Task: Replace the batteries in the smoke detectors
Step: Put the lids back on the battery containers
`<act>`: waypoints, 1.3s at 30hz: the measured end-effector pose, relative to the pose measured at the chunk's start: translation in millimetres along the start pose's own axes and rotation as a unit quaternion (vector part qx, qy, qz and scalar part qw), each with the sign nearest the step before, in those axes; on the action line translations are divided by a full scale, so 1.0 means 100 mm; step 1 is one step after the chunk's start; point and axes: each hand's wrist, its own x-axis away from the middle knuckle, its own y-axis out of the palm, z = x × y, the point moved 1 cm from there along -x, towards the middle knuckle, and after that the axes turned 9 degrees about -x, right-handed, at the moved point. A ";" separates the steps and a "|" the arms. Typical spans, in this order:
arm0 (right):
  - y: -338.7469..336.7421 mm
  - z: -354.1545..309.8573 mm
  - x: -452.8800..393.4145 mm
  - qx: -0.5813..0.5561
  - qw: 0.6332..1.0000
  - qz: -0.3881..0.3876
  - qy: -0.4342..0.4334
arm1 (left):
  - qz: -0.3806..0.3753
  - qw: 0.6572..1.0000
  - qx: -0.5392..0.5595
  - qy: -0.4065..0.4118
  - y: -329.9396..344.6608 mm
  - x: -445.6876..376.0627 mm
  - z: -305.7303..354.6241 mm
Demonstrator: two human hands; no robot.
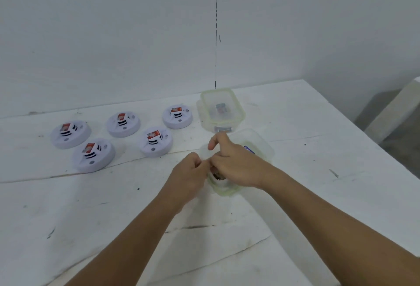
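Several white round smoke detectors (93,155) lie on the white table (68,206) at the left, each with a red and white battery (89,148) standing in its top. Close in front of me is a clear container with a green rim (225,191), with a blue battery (249,149) and dark items (218,176) inside. My left hand (189,172) and my right hand (236,164) meet over its left side with curled fingers, fingertips touching. My right index finger sticks up. Whatever they pinch is hidden.
A second clear green-rimmed container (221,109) with a few batteries inside stands behind the near one, by the white wall. The table's right edge (363,131) runs diagonally, with grey floor and a white block (395,113) beyond it.
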 end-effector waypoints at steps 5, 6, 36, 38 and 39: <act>0.05 0.00 -0.03 0.110 0.965 0.194 -0.138 | 0.032 0.998 -0.026 -0.036 -0.29 0.05 -0.17; 0.00 0.04 -0.03 0.140 0.947 0.253 -0.144 | 0.035 0.998 -0.025 -0.041 -0.34 0.06 -0.20; 0.90 -0.37 -0.39 -0.037 0.999 0.028 0.008 | 0.174 0.976 0.006 -0.131 -1.54 0.83 -0.96; 1.01 -0.38 -0.41 -0.016 1.000 0.011 -0.001 | 0.174 0.974 0.003 -0.145 -1.58 0.89 -1.06; 1.04 -0.38 -0.42 -0.002 1.000 0.006 -0.009 | 0.178 0.972 0.000 -0.150 -1.60 0.91 -1.11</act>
